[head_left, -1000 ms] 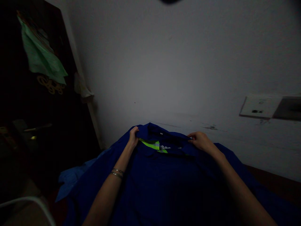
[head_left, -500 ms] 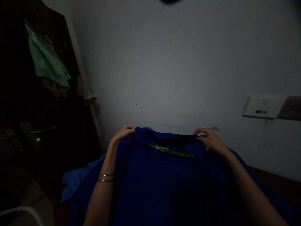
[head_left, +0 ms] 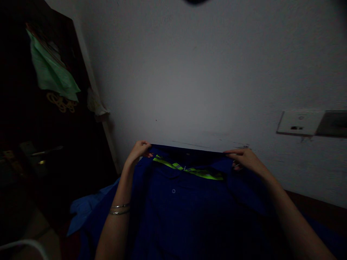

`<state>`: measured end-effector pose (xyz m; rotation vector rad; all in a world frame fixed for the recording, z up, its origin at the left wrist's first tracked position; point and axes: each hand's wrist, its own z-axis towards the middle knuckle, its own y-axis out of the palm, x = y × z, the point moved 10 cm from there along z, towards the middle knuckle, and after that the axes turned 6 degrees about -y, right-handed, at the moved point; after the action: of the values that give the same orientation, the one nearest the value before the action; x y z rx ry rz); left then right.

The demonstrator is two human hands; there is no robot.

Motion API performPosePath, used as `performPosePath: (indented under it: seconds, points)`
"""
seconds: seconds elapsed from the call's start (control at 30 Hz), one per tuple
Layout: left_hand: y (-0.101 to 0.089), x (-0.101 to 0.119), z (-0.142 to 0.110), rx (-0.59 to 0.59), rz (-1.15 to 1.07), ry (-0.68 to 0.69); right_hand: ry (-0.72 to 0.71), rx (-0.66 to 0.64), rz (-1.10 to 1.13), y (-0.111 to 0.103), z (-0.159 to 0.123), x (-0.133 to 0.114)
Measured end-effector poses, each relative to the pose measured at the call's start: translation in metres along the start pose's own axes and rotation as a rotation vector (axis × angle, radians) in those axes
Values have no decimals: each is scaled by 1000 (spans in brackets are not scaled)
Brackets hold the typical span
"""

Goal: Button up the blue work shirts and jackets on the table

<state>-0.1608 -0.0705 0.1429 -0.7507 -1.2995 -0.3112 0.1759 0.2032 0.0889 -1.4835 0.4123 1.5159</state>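
Note:
A dark blue work shirt (head_left: 173, 213) with a collar lies spread in front of me, its lower part lost in shadow. Inside its neck opening, yellow-green reflective strips (head_left: 207, 175) show, and one button (head_left: 174, 191) is visible below. My left hand (head_left: 140, 151) is closed, pinching the left end of the collar. At the right end of the collar, my right hand (head_left: 242, 159) grips the cloth between thumb and fingers. The collar edge is stretched between both hands.
A lighter blue cloth (head_left: 89, 207) lies at the left. Behind the shirt rises a pale wall (head_left: 189, 79) with a socket plate (head_left: 300, 122) at right. A dark door (head_left: 81, 133) with a handle (head_left: 47, 151) and hanging green cloth (head_left: 51, 68) stands at far left.
My left hand has moved slightly left and up with the collar, which is pulled straighter. More of the yellow-green strips and a button now show.

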Motion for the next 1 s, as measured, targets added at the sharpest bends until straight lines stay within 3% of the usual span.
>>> performPosePath:
  seconds: [0.17, 0.27, 0.37, 0.5, 0.6, 0.73, 0.8, 1.0]
  points:
    - [34, 4, 5, -218, -434, 63, 59, -111, 389, 20, -3, 6]
    - [50, -1, 16, -167, -581, 130, 23, -66, 590, 24, 3, 11]
    - [60, -17, 29, 20, -375, 154, -4, -23, 633, 33, 8, 18]
    - [65, -23, 33, 189, -11, 232, 85, -27, 365, 48, 12, 34]
    - [78, -17, 29, 116, 206, 327, 113, -2, 200, 46, 15, 40]
    - [128, -28, 18, -278, 439, 336, 59, 24, 157, 41, 19, 34]
    - [150, -35, 10, -385, 551, 372, 40, 34, 154, 41, 18, 29]
    - [180, -42, 8, -277, 641, 454, -68, -12, 165, 53, 14, 11]
